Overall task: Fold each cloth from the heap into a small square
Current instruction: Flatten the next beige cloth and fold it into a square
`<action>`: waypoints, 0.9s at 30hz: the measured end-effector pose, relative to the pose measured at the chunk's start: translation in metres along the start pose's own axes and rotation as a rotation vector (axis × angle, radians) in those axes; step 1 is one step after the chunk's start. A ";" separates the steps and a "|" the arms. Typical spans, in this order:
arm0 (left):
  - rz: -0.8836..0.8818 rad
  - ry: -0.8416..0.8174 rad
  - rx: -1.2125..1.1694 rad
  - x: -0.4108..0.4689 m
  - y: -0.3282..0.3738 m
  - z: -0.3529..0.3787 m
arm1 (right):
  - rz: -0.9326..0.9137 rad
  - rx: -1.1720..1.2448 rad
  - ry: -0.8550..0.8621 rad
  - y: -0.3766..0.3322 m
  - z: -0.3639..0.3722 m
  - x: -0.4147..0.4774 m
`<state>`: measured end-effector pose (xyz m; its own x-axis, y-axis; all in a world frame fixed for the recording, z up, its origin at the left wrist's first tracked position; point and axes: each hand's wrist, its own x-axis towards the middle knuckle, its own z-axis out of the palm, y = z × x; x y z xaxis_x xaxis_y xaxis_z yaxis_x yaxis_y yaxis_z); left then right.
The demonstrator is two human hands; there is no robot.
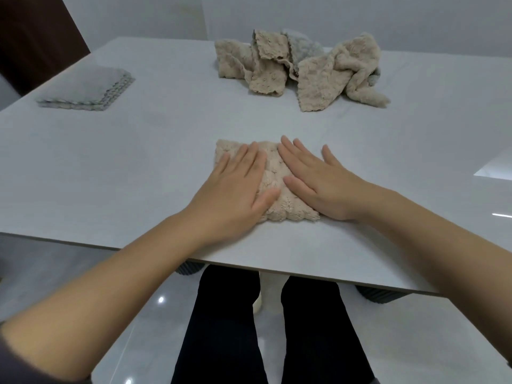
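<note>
While I press it flat, the folded cloth (273,178) lies under both palms.
Left hand (235,187) and right hand (313,181) are spread, gripping nothing; heap (299,67) straight beyond my fingertips, grey stack (88,87) nearer my left hand.

A beige, nubbly cloth (291,209) lies folded into a small square near the front edge of the counter (124,167); the left hand (235,187) and right hand (318,184) press flat on it. The heap (299,67) of crumpled beige and grey cloths sits toward the far side, loose and overlapping; a squared stack of folded grey cloths (86,88) rests far left, well apart.
</note>
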<state>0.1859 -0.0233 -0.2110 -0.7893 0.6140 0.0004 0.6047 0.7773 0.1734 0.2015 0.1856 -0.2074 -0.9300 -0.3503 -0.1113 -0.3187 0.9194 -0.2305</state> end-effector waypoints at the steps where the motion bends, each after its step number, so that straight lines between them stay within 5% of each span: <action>1: 0.011 0.015 -0.012 -0.001 -0.002 0.001 | -0.002 -0.004 0.005 0.001 0.000 0.000; 5: 0.136 -0.008 -0.028 -0.009 -0.009 -0.003 | -0.005 -0.002 0.063 0.002 0.002 0.001; 8: 0.246 0.013 -0.022 -0.004 -0.039 -0.016 | -0.018 -0.031 0.281 0.006 -0.006 0.002; 15: -0.050 0.285 -0.123 0.004 -0.082 -0.035 | -0.050 0.062 0.661 0.003 -0.018 -0.003; 22: -0.114 0.067 -0.059 0.034 -0.015 -0.018 | 0.038 -0.025 0.106 -0.015 -0.014 0.035; 27: -0.161 0.001 0.032 0.033 -0.014 -0.005 | 0.071 -0.071 0.042 -0.011 -0.006 0.036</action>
<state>0.1511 -0.0144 -0.2090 -0.8763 0.4812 -0.0236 0.4737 0.8695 0.1397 0.1701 0.1639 -0.2029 -0.9572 -0.2770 -0.0839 -0.2622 0.9527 -0.1537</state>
